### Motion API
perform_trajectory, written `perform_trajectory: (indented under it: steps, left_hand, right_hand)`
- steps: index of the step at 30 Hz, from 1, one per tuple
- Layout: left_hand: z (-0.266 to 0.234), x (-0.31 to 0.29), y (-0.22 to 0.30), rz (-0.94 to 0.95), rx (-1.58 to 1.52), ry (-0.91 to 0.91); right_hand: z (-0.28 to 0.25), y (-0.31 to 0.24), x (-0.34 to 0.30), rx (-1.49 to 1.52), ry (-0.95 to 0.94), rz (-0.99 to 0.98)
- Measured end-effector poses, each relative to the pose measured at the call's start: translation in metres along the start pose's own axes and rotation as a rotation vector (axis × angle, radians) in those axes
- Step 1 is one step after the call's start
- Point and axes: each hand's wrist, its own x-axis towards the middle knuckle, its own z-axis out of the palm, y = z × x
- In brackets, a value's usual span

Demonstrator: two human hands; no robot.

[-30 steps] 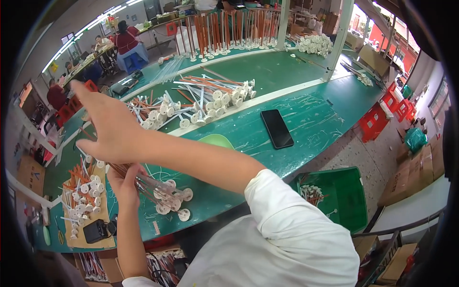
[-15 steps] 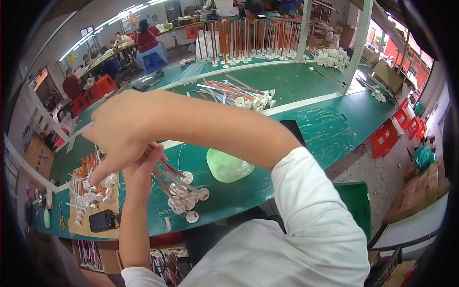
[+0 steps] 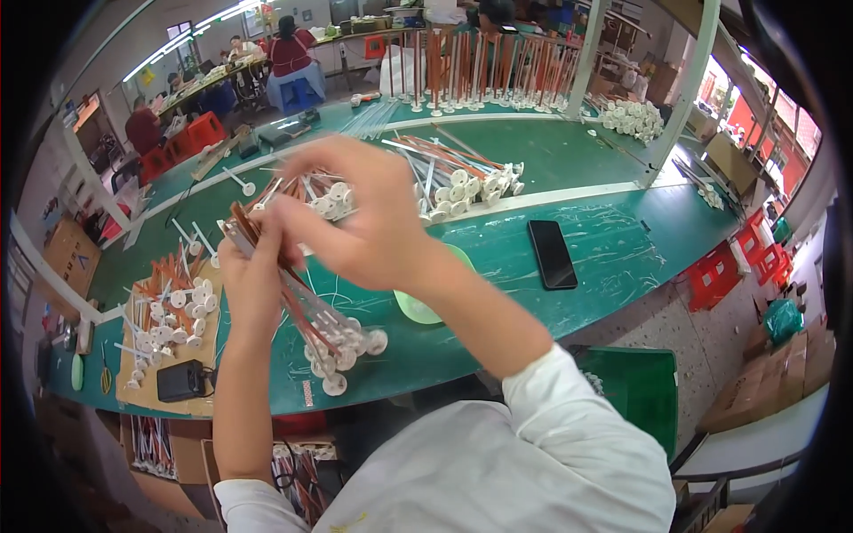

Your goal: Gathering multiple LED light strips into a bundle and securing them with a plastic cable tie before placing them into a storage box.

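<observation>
My left hand (image 3: 251, 266) is closed around a bundle of thin sticks (image 3: 311, 315), brown and pale grey, each with a white disc at its lower end. Their top ends poke out above my thumb. Close beside those tops, my right hand (image 3: 360, 213) is bent over, slightly blurred, with a gap between thumb and fingers and nothing visible in it. Behind my right hand lies a pile of disc-ended sticks (image 3: 333, 200). A larger pile (image 3: 471, 186) sits right of it. A light green bowl (image 3: 418, 308) is partly hidden by my right forearm.
A black phone (image 3: 552, 255) lies on the green table (image 3: 613, 240). At left, cardboard (image 3: 191, 404) bears more sticks and a black device (image 3: 181, 380). Upright sticks (image 3: 498, 71) stand at the back. A green bin (image 3: 635, 377) is at lower right. Other people sit farther off.
My right hand has come back from the far left to beside the bundle tops, drawing my forearm rightward and uncovering the phone. My left hand still grips the bundle.
</observation>
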Motion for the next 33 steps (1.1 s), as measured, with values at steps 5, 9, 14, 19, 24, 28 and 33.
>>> perform_trajectory:
  steps: [5,9,14,19,24,28,33]
  left_hand:
    - [0.001,-0.005,0.017,-0.030,-0.012,0.019]
    - [0.027,-0.029,0.026,0.221,0.133,-0.032]
    - [0.001,-0.034,0.026,0.212,-0.055,-0.257]
    - [-0.034,-0.055,-0.016,0.200,0.309,-0.333]
    - [-0.016,-0.063,-0.028,-0.049,0.343,-0.559]
    - [-0.021,-0.059,-0.045,-0.212,0.270,-0.658]
    - [-0.021,-0.070,-0.061,-0.310,0.074,-0.834]
  right_hand:
    - [0.044,0.019,-0.098,0.073,-0.193,0.425]
    - [0.076,0.013,-0.110,0.234,-0.051,0.314]
    - [0.068,0.004,-0.087,0.292,0.001,0.249]
    - [0.056,0.019,-0.097,0.431,0.006,0.683]
    - [0.052,0.011,-0.089,0.714,0.233,0.882]
    - [0.050,0.008,-0.086,0.439,0.177,0.735]
    - [0.033,0.027,-0.091,0.980,0.042,0.768]
